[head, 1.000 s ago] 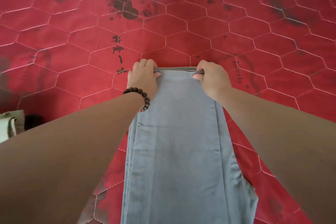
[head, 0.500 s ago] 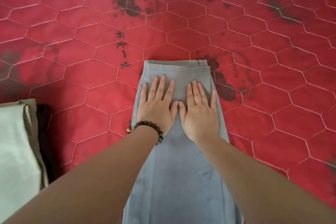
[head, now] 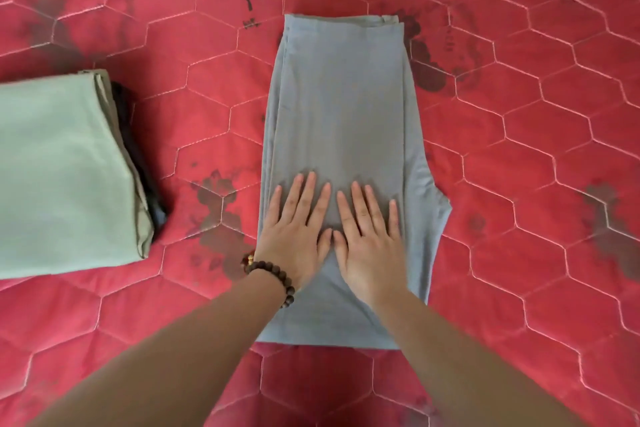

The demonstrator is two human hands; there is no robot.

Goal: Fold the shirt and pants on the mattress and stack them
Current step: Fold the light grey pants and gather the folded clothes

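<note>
Both hands, the left hand (head: 294, 236) and right hand (head: 369, 239), lie flat with fingers straight, side by side, pressing the folded grey pants (head: 343, 107) on the red mattress (head: 519, 149), right of a folded green shirt (head: 59, 170).

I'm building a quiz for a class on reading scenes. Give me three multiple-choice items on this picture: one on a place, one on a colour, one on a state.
1. Where does the folded green garment lie relative to the grey pants?
A. to their left
B. on top of them
C. to their right

2. What colour is the mattress?
A. blue
B. red
C. white

3. How do the hands meet the pants?
A. fists clenched round the hem
B. lifted clear of them
C. flat, fingers straight

Answers: 1 A, the folded green garment lies left of the grey pants, apart from them. 2 B, the mattress is quilted red. 3 C, the left hand and right hand press flat on the pants side by side.
</note>
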